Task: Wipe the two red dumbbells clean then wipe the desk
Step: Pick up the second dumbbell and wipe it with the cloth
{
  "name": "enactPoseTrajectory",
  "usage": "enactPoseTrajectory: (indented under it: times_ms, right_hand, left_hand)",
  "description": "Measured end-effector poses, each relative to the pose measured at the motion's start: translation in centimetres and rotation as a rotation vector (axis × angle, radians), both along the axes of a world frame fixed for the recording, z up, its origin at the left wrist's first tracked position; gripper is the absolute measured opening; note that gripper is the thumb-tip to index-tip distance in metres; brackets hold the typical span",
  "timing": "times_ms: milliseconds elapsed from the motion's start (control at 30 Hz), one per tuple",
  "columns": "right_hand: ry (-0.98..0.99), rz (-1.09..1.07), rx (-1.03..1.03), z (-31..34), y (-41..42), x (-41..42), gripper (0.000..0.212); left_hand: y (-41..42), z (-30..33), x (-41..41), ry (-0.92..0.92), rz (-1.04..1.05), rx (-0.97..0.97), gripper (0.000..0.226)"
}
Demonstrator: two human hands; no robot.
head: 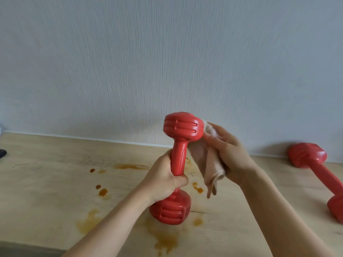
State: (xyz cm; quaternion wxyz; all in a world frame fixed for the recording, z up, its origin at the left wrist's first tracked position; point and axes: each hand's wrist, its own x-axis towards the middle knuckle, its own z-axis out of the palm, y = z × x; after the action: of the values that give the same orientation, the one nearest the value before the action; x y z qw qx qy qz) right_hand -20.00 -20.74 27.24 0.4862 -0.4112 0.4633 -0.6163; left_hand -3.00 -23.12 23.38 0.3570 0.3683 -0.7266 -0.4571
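A red dumbbell [182, 130] stands upright in the middle of the light wooden desk [46, 182], held just above or on its surface. My left hand [163, 179] grips its handle near the lower head. My right hand [228, 153] holds a beige cloth [207, 164] against the right side of the upper head, and the cloth's loose end hangs down. A second red dumbbell [315, 167] lies on the desk at the right, one end by the wall.
Brown liquid stains [165, 240] and drops [103, 191] are spread over the desk around and in front of the held dumbbell. A pale textured wall [167, 62] rises right behind the desk. A dark object [2, 153] pokes in at the left edge.
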Motion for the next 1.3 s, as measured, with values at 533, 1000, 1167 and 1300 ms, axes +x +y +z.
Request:
enactPoseTrajectory:
  times_ms: [533,1000,1167,1300]
  right_hand:
    - [0.654,0.029,-0.162,0.4,1.2,2.4,0.030]
    - [0.900,-0.136,-0.441,1.4,2.6,3.1,0.034]
    - [1.277,-0.195,-0.520,-0.9,0.7,5.0,0.041]
    - [1.021,-0.127,-0.301,-0.4,1.1,3.6,0.032]
  left_hand:
    - [-0.6,-0.4,-1.2,0.009,0.148,-0.106,0.027]
    - [-1.4,-0.5,-0.7,-0.048,0.227,0.006,0.025]
    - [-0.9,-0.2,-1.0,-0.010,0.166,-0.025,0.040]
    - [-0.8,-0.5,-0.7,0.064,0.166,0.121,0.021]
